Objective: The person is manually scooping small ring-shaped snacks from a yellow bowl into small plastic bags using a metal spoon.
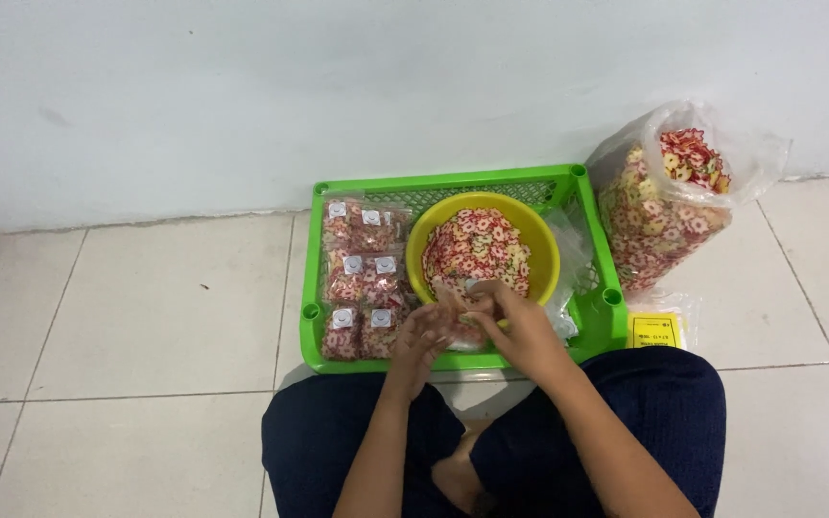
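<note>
Packet (462,331), small and clear, half filled with tiny red, yellow and white flower-shaped pieces, sits pinched between my two hands just over the near rim of the yellow bowl (544,240). My left hand (421,341) curls its fingers around the packet from below, holding it steady; my right hand (515,321) closes thumb and fingertips on its upper edge (whether the mouth is open or sealed I cannot tell, my fingers cover it). I hold it low and close to the bowl, so that any pieces that slip fall back among the rest.

The bowl is heaped with the same pieces and sits inside a green plastic crate (453,182) on the tiled floor (146,307), against a pale wall. To the left of the bowl, within easy reach in the crate, filled packets (362,278) lie in neat rows, each with a small round white sticker. To the right, outside the crate, a large clear bag (669,206) of the pieces stands open at the top. A yellow label sheet (654,329) lies in front of it. I sit cross-legged, knees touching the crate.
</note>
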